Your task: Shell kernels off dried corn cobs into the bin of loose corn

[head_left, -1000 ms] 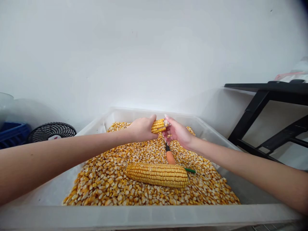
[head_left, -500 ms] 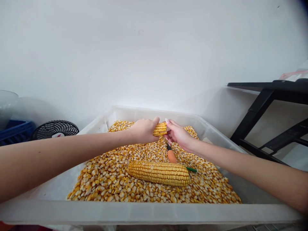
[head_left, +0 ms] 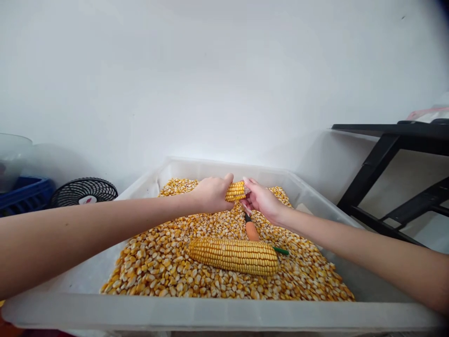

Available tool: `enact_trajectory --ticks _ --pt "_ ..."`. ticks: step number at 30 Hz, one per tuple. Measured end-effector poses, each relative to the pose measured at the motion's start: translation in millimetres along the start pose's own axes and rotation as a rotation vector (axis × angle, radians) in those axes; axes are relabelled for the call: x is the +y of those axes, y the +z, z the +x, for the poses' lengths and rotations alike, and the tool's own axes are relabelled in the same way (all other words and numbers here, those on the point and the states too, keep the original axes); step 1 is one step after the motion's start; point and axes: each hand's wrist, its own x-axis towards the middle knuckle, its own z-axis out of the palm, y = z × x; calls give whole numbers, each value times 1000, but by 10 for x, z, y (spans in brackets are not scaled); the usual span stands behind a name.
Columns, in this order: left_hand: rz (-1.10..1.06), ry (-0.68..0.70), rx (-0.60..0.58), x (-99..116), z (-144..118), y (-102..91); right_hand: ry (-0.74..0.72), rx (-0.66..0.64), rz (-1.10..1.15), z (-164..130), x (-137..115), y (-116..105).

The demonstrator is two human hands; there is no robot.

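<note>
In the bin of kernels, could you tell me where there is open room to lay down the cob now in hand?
Open kernels lie left of the whole cob, toward the bin's near-left wall, and at the near-right corner. The middle is crowded: orange-handled tool, green tool, and both hands, left hand and right hand, on the held cob.

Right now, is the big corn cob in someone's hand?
No, the big corn cob lies loose on the kernels, apart from both hands.

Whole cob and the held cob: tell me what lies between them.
Head view: between the whole cob and the held cob lie loose kernels and an orange-handled tool.
</note>
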Motion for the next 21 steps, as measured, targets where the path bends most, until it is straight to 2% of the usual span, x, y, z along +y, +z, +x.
enact_trajectory --ticks 4,9,16,21 --pt "37 -23 28 41 4 -35 38 33 -31 -18 -79 17" --pt "123 20 24 70 -1 -58 78 51 -55 -18 -80 13" --pt "111 5 -6 26 3 15 67 -41 48 -6 33 -12" --pt "-3 -12 7 -25 38 18 78 -105 117 -26 -40 -8"
